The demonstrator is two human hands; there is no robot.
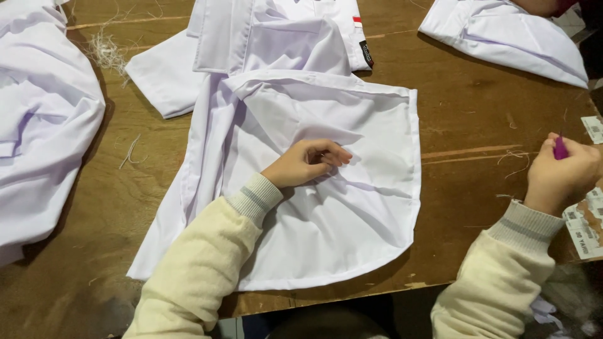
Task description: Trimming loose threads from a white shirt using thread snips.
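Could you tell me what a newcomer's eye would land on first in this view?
The white shirt spread across the middle of the wooden table draws the eye first, with the left hand resting on its creased cloth. At the right edge, the right hand grips a small purple tool beside paper tags. More white garments lie piled at the left and far edges.

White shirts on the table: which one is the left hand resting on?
The spread-out middle shirt, under the left hand. The bunched shirt at far left and folded shirt at top right lie untouched.
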